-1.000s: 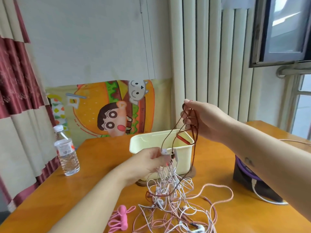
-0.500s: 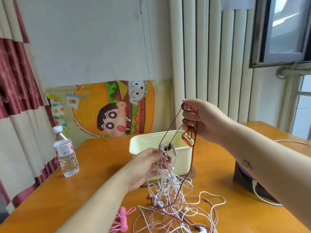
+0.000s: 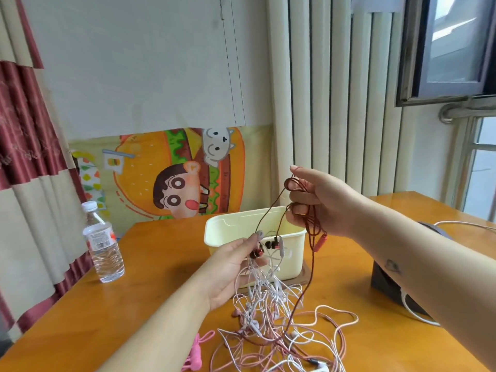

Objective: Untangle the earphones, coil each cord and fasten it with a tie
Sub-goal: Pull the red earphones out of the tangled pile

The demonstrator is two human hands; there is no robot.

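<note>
Mid-untangling, the right grip (image 3: 322,202) curled round loops of the dark red cord (image 3: 312,253); the left grip (image 3: 230,267) pinched its earbuds (image 3: 271,245). Next, that cord probably needed drawing free of the tangle (image 3: 268,304).

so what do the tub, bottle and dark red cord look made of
Tub: likely plastic, pale yellow, smooth, matte, moulded rounded rim. Bottle: thin clear plastic, glossy, ribbed, see-through. Dark red cord: possibly braided fabric sheath, dull and faintly textured; too fine to be sure.

Two hands: left hand (image 3: 228,267), right hand (image 3: 322,202). One water bottle (image 3: 103,248), one cream bin (image 3: 292,255), one dark red earphone cord (image 3: 312,253) with two earbuds (image 3: 272,245), one dark box (image 3: 386,285). Tangled pale cords (image 3: 268,318): uncountable.
</note>
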